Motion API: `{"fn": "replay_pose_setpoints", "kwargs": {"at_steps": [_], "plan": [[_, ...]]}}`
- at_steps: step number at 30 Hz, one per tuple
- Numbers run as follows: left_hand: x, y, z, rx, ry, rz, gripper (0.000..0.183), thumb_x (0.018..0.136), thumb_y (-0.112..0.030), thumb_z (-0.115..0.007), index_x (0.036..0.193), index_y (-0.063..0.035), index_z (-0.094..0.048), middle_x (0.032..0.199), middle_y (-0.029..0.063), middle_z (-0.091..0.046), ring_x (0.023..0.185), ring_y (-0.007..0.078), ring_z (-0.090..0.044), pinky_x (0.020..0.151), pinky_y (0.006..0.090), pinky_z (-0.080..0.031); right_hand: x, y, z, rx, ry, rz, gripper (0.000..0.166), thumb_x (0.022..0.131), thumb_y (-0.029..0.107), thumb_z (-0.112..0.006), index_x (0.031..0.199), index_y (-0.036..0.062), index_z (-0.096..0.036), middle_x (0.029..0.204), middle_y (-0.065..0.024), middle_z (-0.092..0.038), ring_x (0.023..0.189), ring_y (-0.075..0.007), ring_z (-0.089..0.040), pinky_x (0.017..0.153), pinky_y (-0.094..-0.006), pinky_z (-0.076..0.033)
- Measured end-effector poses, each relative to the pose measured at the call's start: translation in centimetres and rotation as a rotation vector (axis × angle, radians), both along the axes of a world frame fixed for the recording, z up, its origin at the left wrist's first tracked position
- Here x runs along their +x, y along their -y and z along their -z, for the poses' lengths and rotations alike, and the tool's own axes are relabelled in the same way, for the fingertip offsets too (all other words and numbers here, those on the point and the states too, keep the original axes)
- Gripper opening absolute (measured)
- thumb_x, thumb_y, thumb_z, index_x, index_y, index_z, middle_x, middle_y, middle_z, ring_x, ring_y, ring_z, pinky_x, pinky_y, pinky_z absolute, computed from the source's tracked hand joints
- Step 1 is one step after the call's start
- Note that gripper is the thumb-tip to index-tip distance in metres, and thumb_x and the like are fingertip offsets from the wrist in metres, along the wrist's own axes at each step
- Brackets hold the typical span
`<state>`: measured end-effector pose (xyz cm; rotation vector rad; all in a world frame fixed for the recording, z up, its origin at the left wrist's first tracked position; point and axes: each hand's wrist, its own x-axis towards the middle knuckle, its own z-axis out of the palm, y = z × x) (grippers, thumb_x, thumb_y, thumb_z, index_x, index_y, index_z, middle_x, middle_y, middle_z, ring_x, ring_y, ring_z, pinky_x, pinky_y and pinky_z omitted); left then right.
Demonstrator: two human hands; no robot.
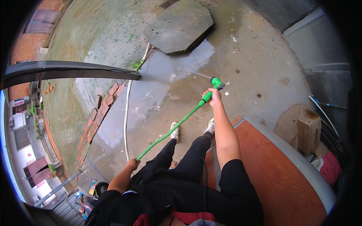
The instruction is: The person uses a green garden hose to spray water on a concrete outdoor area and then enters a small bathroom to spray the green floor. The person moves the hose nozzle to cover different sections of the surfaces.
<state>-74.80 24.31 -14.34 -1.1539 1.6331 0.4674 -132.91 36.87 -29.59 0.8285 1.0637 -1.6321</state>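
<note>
My right hand (215,96) grips the handle of a green hose spray nozzle (216,82), held out in front of me. A thin jet of water (201,74) leaves its black head towards the left. From the handle a green garden hose (169,132) runs down to my left hand (133,164), which is closed around it near my left side. Beneath the nozzle lies a concrete floor (243,93), wet and shiny towards the left. My white shoes (175,131) stand on it below the hose.
A thick stone slab (181,26) lies ahead. A dark metal post (84,70) rises at left, near a white pipe (127,113) and a row of bricks (100,111). On my right are a wood-patterned panel (277,169) and a cardboard box (308,131).
</note>
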Motion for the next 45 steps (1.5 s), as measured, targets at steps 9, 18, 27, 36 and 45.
{"fn": "replay_pose_setpoints", "kwargs": {"at_steps": [9,18,27,36,45], "plan": [[0.6,0.4,-0.2,-0.003,-0.011,-0.025,0.044,0.083,-0.044,-0.049,0.101,-0.0043,-0.056,0.101,0.0192,-0.058,0.095,0.0351,-0.056,0.082,0.043,-0.044,1.0,1.4,0.7,0.033,0.06,-0.024,0.013,0.078,0.014,-0.052,0.078,0.0018,-0.049,0.071,-0.0135,-0.055,0.065,-0.0291,-0.058,0.061,-0.0448,-0.051],[1.2,1.2,-0.3,-0.013,-0.015,-0.028,0.045,0.083,-0.044,-0.049,0.102,-0.0043,-0.056,0.101,0.0194,-0.059,0.094,0.0353,-0.056,0.081,0.0433,-0.045,1.9,1.7,0.2,-0.034,0.109,-0.008,0.013,0.078,0.015,-0.052,0.076,0.0022,-0.05,0.071,-0.0122,-0.055,0.067,-0.0287,-0.057,0.067,-0.0449,-0.049],[2.4,1.8,0.1,-0.037,-0.042,-0.048,0.045,0.083,-0.045,-0.048,0.101,-0.0049,-0.055,0.101,0.0187,-0.059,0.095,0.0352,-0.055,0.082,0.0435,-0.044,2.3,2.6,-0.2,-0.104,0.134,0.027,0.015,0.079,0.016,-0.051,0.075,0.0022,-0.049,0.073,-0.0121,-0.055,0.069,-0.0279,-0.056,0.07,-0.0439,-0.048],[1.2,2.5,-0.9,-0.041,-0.02,-0.084,0.043,0.083,-0.044,-0.049,0.101,-0.0059,-0.055,0.1,0.0187,-0.059,0.095,0.0354,-0.055,0.081,0.0436,-0.045,4.0,1.6,-0.2,-0.125,0.142,0.15,0.015,0.08,0.016,-0.052,0.08,0.0011,-0.051,0.077,-0.0127,-0.056,0.076,-0.0291,-0.056,0.076,-0.045,-0.047],[4.4,3.1,0.1,-0.089,-0.115,-0.061,0.043,0.083,-0.043,-0.049,0.101,-0.0038,-0.055,0.097,0.0204,-0.06,0.093,0.0366,-0.056,0.08,0.0439,-0.045,6.5,1.4,0.4,-0.135,0.21,0.128,0.015,0.08,0.016,-0.052,0.078,0.0008,-0.05,0.077,-0.0131,-0.056,0.075,-0.029,-0.056,0.077,-0.0443,-0.047]]}}
